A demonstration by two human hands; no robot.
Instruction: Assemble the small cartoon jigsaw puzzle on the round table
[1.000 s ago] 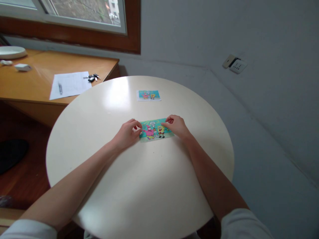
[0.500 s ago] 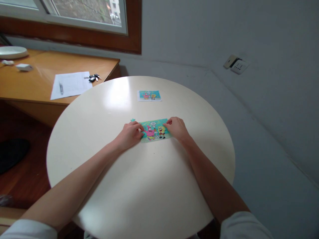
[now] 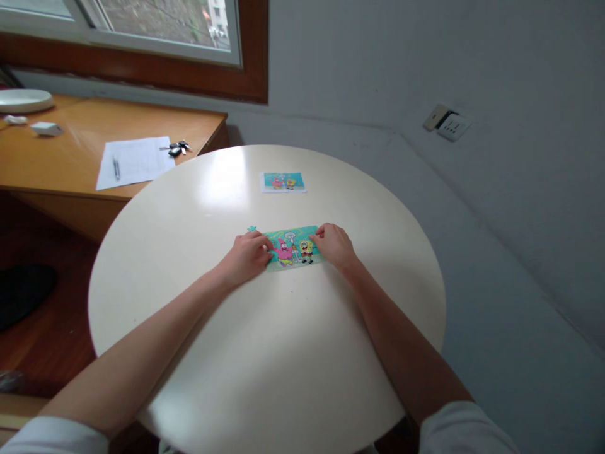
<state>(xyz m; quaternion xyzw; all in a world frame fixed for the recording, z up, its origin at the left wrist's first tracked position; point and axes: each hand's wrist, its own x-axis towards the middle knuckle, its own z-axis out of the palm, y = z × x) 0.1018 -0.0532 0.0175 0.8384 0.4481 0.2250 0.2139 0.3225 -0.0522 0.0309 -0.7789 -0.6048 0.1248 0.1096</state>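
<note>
A cartoon jigsaw puzzle (image 3: 293, 249) lies on the white round table, with a pink starfish figure and a yellow square one on a teal background. At its left edge my left hand (image 3: 246, 257) is closed, thumb and fingertips on the border. The upper right corner is pinched by my right hand (image 3: 336, 243), fingers drawn together. A small teal puzzle piece (image 3: 252, 228) shows just beyond my left knuckles; whether it touches the hand I cannot tell. Both hands cover parts of the puzzle's ends.
Farther back on the round table (image 3: 227, 353) is a printed picture (image 3: 283, 182) of the same scene. A wooden desk (image 3: 75, 173) at the left holds a paper sheet (image 3: 137, 162), a pen (image 3: 116, 168), keys (image 3: 177, 149) and a white box (image 3: 46, 128). A wall stands at the right.
Hardly anything differs. My right hand has shifted very slightly, while the puzzle and my left hand keep their places.
</note>
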